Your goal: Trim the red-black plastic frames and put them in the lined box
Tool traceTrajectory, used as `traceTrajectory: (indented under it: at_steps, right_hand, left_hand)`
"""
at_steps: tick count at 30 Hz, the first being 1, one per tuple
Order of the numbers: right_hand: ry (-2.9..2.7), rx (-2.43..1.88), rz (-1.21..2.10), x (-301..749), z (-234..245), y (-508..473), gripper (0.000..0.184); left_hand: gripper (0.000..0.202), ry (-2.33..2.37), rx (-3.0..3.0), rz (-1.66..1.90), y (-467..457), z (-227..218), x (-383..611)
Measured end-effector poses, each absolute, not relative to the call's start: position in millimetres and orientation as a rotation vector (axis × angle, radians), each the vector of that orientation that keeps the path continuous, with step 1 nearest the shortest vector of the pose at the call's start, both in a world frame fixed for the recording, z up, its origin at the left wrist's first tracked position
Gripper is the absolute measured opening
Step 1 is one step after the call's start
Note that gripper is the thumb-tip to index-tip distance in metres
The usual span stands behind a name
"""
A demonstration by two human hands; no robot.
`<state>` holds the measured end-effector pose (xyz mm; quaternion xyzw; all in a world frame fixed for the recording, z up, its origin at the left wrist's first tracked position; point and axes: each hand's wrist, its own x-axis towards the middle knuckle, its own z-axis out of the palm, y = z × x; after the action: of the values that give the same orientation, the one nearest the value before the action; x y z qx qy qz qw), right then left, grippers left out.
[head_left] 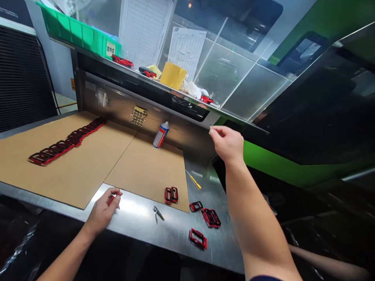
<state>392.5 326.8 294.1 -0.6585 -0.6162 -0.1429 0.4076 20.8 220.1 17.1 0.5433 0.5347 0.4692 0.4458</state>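
While the broad silver metal tabletop (131, 207) spreads beneath and to the right of the bare left hand (103, 210), two flat brown cardboard sheets (146, 168) cover much of it ahead of that hand. A long row of overlapping black-and-red rectangular frames (67, 143) lies on the cardboard, forward and left of the left hand. Raised far to the right, the bare right hand (230, 143) has thumb and fingertips pressed together; whether they pinch anything, I cannot tell. Left of it stands a white, red and blue cylindrical spray can (161, 135). More black-and-red frames (198, 239) lie loose on the metal, left of the right forearm, and two sit on the cardboard, right of the left hand. A slim yellow-handled tool (195, 182) lies below and left of the right hand; a small silver hinged metal clipper (159, 214) lies right of the left hand, whose curled fingers pinch a small red piece (111, 201), partly hidden.
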Motion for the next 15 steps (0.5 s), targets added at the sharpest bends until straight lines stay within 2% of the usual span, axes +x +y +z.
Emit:
traceTrajectory:
  at_steps: [4,7,12,15]
  right_hand:
    - [-1.568,-1.712,-0.501,360.8,367.9,436.9,0.029]
    - [-1.513,-1.75,-0.478,351.0,398.2,500.2,0.035]
    - [-1.448,-1.8,-0.424,354.8,408.2,565.9,0.051]
    - [-1.52,-1.741,-0.444,360.9,400.9,588.7,0.036]
  left_hand:
    - [0.029,1.401,1.604,1.234,210.4,21.4,28.5]
    - [0.024,1.414,1.621,1.305,206.3,25.0,34.9]
    - [0.032,1.467,1.485,1.467,207.2,12.4,45.5]
    - [0.035,1.495,1.469,1.491,210.0,0.7,50.0]
